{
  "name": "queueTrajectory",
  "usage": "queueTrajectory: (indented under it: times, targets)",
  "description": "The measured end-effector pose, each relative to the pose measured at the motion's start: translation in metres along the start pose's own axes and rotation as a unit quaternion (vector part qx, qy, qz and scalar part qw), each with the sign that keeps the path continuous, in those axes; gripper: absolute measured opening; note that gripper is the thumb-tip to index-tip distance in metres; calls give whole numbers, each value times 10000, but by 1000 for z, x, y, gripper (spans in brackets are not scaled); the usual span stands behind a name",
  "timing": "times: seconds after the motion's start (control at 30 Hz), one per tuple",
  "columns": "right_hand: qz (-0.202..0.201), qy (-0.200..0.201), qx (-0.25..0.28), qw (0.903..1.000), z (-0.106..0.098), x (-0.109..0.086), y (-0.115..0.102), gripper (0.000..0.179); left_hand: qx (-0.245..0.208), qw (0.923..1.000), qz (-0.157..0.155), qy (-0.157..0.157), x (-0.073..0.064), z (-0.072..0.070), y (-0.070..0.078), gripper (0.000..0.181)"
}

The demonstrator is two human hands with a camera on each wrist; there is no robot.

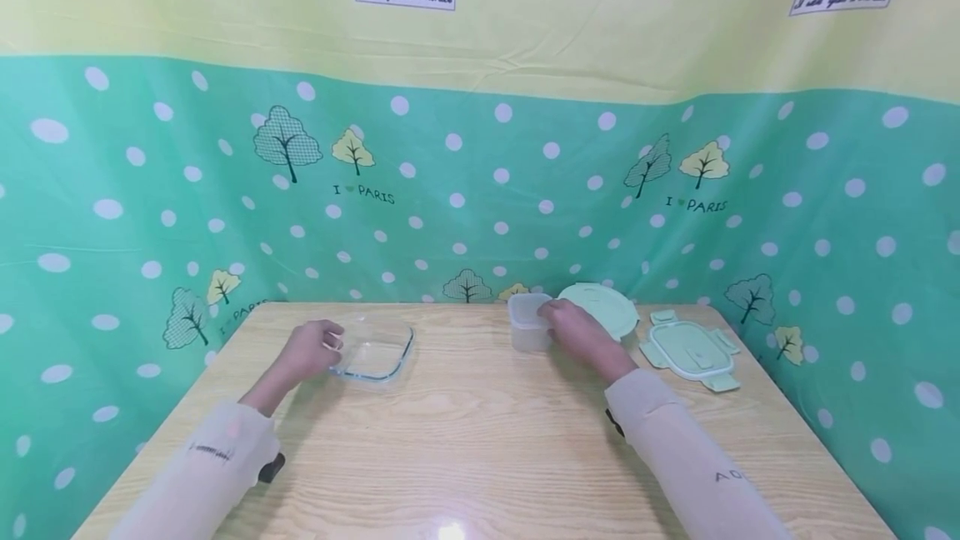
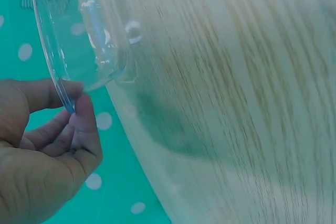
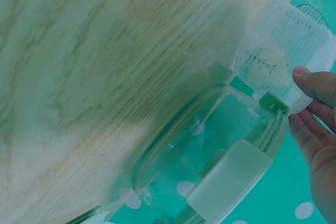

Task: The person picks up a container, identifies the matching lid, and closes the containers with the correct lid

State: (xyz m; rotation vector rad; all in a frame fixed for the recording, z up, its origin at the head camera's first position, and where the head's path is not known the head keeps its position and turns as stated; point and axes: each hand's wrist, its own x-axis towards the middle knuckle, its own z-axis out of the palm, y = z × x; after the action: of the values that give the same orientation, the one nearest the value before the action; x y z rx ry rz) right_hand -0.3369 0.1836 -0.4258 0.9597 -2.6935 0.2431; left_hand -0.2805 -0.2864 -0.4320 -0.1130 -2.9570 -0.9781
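My left hand pinches the rim of a clear square glass food container at the left of the table. In the left wrist view, the thumb and forefinger meet over the edge of the glass container. On the right, my right hand holds a small translucent plastic container by its side near the rim. The right wrist view has the thumb on the near face of the plastic container, with fingers behind it. Close beside it is a glass container with a pale green lid.
A square pale green lid with its flaps spread out lies on the right side of the wooden table. A green dotted curtain hangs behind the table and along both sides.
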Motion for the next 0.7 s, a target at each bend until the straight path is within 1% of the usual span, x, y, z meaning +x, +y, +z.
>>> queueTrajectory:
  times: [0.13,0.27,0.5,0.7]
  targets:
    - [73,-63,-32,9999,0,0,1,28,-150,9999,-53,-49,-5,5,10,52]
    - [81,-142,-171,9997,-1,0,1,28,-331,9994,-86,-108,-10,11,19,52]
    - [-37,-103,-423,9990,0,0,-1,28,-633,9976,-107,-270,-18,25,33,62]
    - [-73,-100,-529,9985,0,-1,-2,29,-889,9950,-314,-338,-29,36,50,62]
